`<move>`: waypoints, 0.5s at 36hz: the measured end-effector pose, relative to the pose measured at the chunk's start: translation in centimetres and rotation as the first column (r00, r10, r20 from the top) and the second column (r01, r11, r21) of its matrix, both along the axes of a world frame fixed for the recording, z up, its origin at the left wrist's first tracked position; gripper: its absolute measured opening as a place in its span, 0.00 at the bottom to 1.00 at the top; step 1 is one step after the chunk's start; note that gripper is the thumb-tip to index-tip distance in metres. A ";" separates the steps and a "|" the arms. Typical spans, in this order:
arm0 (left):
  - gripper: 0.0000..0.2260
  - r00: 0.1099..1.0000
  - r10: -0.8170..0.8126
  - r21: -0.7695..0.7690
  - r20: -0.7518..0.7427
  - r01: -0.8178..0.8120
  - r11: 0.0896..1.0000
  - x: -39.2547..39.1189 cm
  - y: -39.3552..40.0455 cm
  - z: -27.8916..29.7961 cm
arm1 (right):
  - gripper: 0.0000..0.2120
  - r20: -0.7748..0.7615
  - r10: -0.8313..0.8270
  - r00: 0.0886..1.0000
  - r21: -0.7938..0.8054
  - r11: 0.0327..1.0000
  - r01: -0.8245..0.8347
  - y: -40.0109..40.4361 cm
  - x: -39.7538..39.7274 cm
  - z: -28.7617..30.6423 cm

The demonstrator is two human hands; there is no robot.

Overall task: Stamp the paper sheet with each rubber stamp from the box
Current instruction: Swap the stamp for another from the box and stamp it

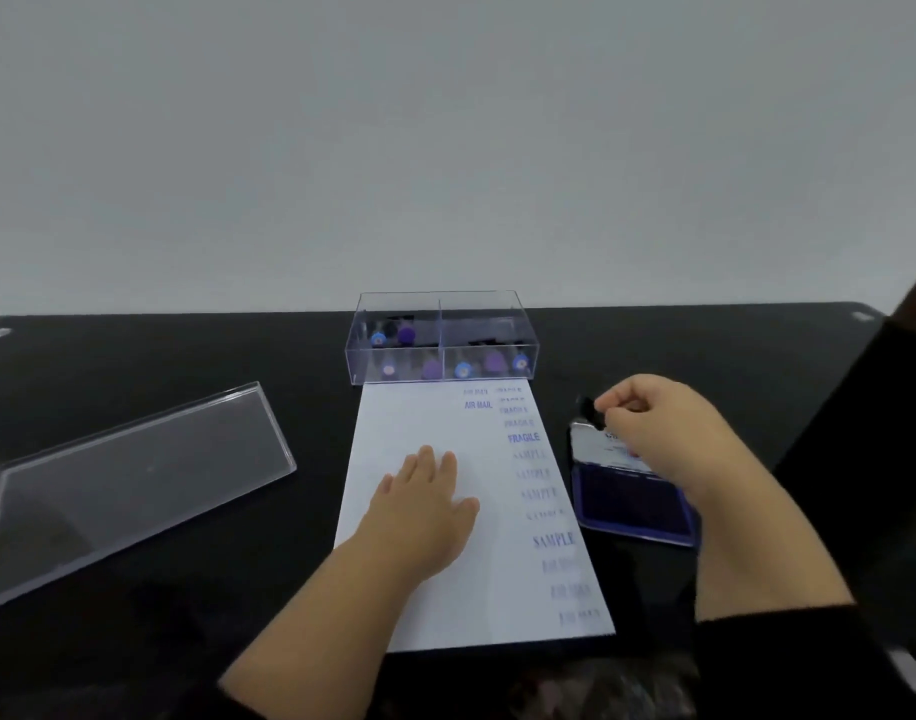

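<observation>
clear box (pixel 442 335) at frame centre holds several stamps (pixel 406 335); paper sheet (pixel 425 418) lies just below. left hand (pixel 425 504) presses it flat-fingered; right hand (pixel 653 433) pinches a black stamp (pixel 587 407) above the open ink pad (pixel 635 504).

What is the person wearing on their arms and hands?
Both hands are bare: no gloves, rings or watch show on the left hand or the right hand. The forearms are bare too, with dark sleeves pushed up toward the elbows.
</observation>
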State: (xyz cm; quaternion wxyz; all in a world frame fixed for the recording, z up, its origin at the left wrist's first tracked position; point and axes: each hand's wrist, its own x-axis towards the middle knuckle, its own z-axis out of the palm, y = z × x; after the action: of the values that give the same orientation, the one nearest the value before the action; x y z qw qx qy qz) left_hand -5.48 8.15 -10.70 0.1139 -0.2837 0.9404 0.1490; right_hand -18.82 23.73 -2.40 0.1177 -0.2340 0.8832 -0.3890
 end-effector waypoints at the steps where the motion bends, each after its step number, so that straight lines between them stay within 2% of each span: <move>1: 0.27 1.000 0.005 -0.006 -0.012 -0.005 1.000 0.1 0.2 -0.3 | 0.05 -0.001 -0.029 1.000 0.002 1.000 0.029 0.5 0.2 -0.5; 9: 0.25 0.982 0.055 -0.046 -0.180 -0.064 0.997 0.8 0.4 -2.1 | 0.05 -0.026 -0.147 0.989 -0.042 0.988 0.146 2.5 0.9 -2.6; 14: 0.24 0.975 0.062 -0.047 -0.214 -0.073 0.996 0.6 0.0 -2.1 | 0.16 -0.069 -0.192 0.979 -0.084 0.979 0.186 2.7 0.8 -3.1; 18: 0.24 0.968 0.064 -0.067 -0.244 -0.082 0.994 0.6 -0.2 -2.2 | 0.17 -0.150 -0.182 0.972 -0.055 0.983 0.176 2.4 0.9 -4.0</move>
State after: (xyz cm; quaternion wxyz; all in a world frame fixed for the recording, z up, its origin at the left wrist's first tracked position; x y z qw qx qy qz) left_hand -4.90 7.92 -12.87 -0.0179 -0.3021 0.9412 0.1504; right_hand -17.89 26.10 -6.41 0.0085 -0.1852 0.8989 -0.3970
